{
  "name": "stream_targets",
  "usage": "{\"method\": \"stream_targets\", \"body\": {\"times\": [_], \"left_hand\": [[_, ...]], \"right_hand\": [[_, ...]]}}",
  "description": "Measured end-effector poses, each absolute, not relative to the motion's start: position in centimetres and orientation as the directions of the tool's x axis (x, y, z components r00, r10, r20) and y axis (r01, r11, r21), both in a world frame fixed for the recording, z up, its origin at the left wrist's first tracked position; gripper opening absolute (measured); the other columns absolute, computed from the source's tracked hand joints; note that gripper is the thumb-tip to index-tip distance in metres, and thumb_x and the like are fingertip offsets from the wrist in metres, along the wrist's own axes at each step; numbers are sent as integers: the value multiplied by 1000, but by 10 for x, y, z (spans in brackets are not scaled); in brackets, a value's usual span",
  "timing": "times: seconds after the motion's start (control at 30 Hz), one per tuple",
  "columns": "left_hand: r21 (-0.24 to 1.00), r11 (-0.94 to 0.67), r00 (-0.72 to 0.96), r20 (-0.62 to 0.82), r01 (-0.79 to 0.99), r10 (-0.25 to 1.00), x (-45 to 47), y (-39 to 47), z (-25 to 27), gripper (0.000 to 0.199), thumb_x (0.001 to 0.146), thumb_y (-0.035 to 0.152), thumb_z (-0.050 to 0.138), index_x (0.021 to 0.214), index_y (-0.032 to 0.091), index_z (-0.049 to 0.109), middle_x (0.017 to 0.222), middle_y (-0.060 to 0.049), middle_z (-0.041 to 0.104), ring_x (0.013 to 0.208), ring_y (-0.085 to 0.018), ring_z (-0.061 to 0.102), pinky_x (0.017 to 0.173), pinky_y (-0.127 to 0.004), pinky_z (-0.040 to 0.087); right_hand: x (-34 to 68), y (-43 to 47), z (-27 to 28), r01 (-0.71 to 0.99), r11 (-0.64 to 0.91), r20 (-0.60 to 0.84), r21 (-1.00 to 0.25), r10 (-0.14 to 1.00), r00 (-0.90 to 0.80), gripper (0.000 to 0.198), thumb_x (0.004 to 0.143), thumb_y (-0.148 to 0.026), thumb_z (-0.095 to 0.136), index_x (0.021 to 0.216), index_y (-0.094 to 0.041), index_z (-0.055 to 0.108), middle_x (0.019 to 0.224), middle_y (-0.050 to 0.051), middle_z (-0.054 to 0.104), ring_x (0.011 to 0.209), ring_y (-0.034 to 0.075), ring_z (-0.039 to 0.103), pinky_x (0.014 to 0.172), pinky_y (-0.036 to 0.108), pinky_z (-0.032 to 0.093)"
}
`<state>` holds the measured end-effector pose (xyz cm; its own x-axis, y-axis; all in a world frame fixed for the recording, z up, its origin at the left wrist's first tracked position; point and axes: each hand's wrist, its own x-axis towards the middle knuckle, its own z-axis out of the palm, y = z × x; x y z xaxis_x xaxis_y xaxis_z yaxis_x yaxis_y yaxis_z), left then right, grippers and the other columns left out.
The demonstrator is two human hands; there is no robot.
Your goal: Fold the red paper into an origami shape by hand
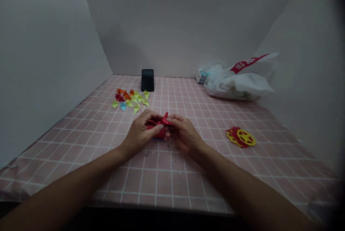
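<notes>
Over the middle of the table, my left hand curls around red folded paper, its thumb pressed along the near side. My right hand pinches the right end of a red folded paper, which has a narrow point standing up. More red paper shows just below, between the two hands. My fingers hide much of it, so I cannot tell whether it is one piece with the upper part.
Several small folded paper pieces in yellow, orange, red and blue lie at the back left. A black phone leans behind them. Yellow and red cut-out discs lie right. A white plastic bag and a box stand back right.
</notes>
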<state>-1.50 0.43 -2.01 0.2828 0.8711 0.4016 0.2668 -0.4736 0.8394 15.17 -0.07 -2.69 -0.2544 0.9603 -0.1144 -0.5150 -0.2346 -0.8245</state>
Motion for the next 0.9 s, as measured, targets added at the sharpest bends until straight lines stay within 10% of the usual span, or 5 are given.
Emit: {"method": "stream_targets", "body": {"times": [0.9], "left_hand": [[809,-513,276,442,287,853,-16,1,-16,10,86,14,63,91,20,68,86,-2,70,82,-17,66,80,-32,53]], "right_hand": [[152,-3,-28,-430,-125,-13,-894,967,-254,21,80,-36,75,77,-19,62,59,-4,65,45,9,57,47,22,43]]}}
